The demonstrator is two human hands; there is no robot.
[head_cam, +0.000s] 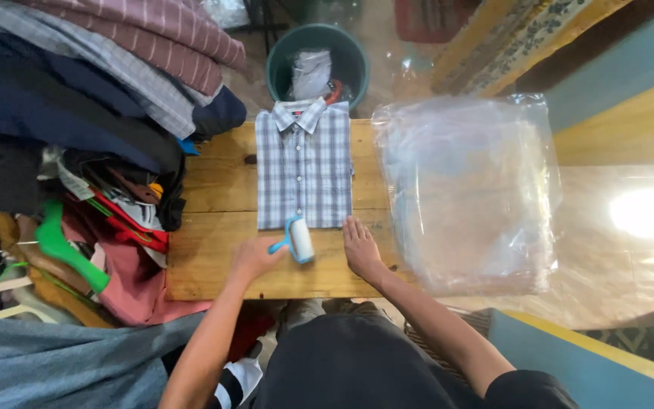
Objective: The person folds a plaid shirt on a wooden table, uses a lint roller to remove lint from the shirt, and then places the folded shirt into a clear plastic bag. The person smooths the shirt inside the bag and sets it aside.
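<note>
While left hand grips lint roller | right hand flat | bucket holds plastic bag

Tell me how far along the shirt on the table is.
Done: the plaid shirt lies folded and buttoned, collar up, on the wooden table. In hand: the left hand holds a lint roller at the shirt's bottom edge, while the right hand rests flat beside it. Left: the shirt is not bagged; the clear plastic bags lie beside it, and a clothes pile sits at left.

Left hand closed in a grip, right hand seemingly flat, fingers extended.
</note>
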